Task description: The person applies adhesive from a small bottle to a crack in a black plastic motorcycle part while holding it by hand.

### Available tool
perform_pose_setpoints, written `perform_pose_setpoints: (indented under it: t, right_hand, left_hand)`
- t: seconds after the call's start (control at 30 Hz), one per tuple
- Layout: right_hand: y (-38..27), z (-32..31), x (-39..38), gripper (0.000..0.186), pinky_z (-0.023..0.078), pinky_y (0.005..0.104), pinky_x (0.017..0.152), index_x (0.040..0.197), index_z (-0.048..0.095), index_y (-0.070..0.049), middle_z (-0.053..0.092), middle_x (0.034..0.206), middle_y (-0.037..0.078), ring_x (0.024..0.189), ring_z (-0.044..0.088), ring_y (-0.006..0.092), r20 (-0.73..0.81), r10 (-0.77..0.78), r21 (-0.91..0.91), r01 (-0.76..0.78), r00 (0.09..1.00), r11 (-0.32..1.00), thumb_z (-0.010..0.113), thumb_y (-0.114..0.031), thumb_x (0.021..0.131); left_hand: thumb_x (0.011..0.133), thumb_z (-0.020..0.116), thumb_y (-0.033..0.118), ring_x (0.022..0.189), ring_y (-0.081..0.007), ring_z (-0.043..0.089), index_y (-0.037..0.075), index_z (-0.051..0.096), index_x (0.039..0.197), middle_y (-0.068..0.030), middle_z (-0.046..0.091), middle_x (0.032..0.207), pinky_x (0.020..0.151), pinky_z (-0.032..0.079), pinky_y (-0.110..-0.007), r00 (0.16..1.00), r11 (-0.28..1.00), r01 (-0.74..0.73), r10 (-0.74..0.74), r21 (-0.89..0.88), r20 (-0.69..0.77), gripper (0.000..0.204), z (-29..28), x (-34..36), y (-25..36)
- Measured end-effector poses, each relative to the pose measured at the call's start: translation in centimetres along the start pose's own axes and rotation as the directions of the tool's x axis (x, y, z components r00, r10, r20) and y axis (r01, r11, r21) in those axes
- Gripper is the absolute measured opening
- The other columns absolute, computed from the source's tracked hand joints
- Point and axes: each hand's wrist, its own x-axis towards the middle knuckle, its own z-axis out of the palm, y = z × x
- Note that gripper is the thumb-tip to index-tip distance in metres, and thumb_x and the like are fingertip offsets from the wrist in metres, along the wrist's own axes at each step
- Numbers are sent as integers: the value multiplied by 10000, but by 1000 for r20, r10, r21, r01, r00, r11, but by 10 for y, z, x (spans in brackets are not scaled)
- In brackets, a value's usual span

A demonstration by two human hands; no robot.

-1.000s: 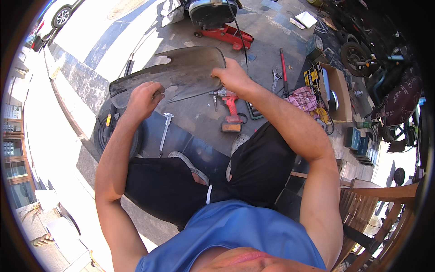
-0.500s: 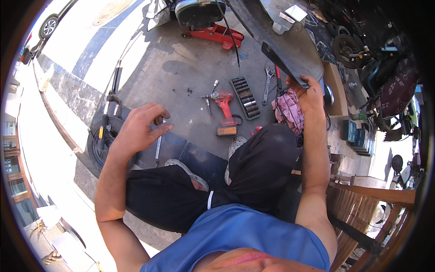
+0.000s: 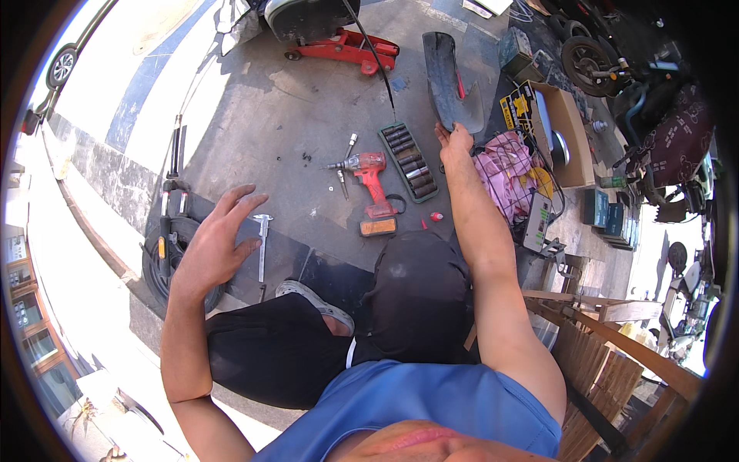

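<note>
At the near end of a curved black fender [image 3: 443, 77], low over the floor, my right hand [image 3: 456, 144] has its fingers around the edge. My left hand [image 3: 218, 250] is raised with fingers spread and nothing in it. Beside it on the floor lies a silver caliper [image 3: 262, 246]. In front of my knees are a red cordless impact wrench [image 3: 371, 177] with its battery pack and a green tray of dark sockets [image 3: 409, 163]. A red handle shows beside the fender, and the rest of that tool is hidden.
A red floor jack [image 3: 346, 52] stands ahead under a dark vehicle part. To the right are a wire basket [image 3: 512, 181] with pink cloth, a cardboard box [image 3: 573, 138] and a wooden chair [image 3: 600, 362]. A round black part [image 3: 165, 262] lies at left.
My right hand has carried the fender forward, left and down, from close by to floor level. The basket and the box behind it are now uncovered. My left hand has opened wider.
</note>
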Motion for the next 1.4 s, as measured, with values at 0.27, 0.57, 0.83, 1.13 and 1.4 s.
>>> perform_pose_setpoints:
  t: [0.27, 0.57, 0.83, 1.13, 1.4]
  right_hand:
    - [71, 8, 70, 403, 662, 410, 654, 1384, 452, 61, 622, 1205, 218, 810, 753, 363, -47, 88, 7, -88, 995, 996, 553, -121, 1040]
    - [89, 14, 84, 500, 658, 395, 653, 1421, 403, 32, 626, 1220, 200, 818, 755, 342, -32, 91, 29, -90, 995, 995, 620, -189, 1028]
    - [82, 1, 71, 588, 637, 454, 708, 1375, 419, 14, 630, 1219, 168, 834, 722, 364, -58, 185, 51, -182, 981, 982, 732, -282, 974]
    - [73, -17, 57, 469, 612, 445, 752, 1338, 534, -46, 663, 1127, 127, 889, 717, 348, 32, 202, -7, -202, 979, 979, 690, -325, 995]
    - [85, -50, 10, 582, 639, 452, 773, 1442, 478, -55, 564, 1313, 179, 974, 716, 339, 89, 297, -170, -279, 951, 945, 712, -308, 973]
  left_hand:
    - [776, 846, 55, 1337, -419, 536, 64, 531, 1445, -181, 484, 1512, 1118, 470, -444, 988, 985, 139, -131, -98, 77, 739, 2, 4, -34]
    - [776, 865, 75, 1244, -367, 623, 58, 521, 1465, -168, 473, 1522, 1046, 531, -432, 976, 961, 217, -208, -174, 68, 769, 8, 11, -45]
    - [787, 854, 73, 1213, -351, 634, 50, 512, 1466, -155, 504, 1489, 1034, 529, -422, 984, 967, 173, -161, -189, 80, 760, 11, 14, -41]
    - [810, 826, 53, 1193, -332, 640, 48, 518, 1451, -147, 533, 1462, 1022, 524, -410, 991, 973, 132, -129, -192, 31, 711, 11, 5, -35]
    - [842, 800, 85, 1204, -317, 627, 68, 511, 1478, -139, 529, 1481, 1044, 505, -425, 994, 976, 104, -109, -190, -18, 699, 10, -7, -44]
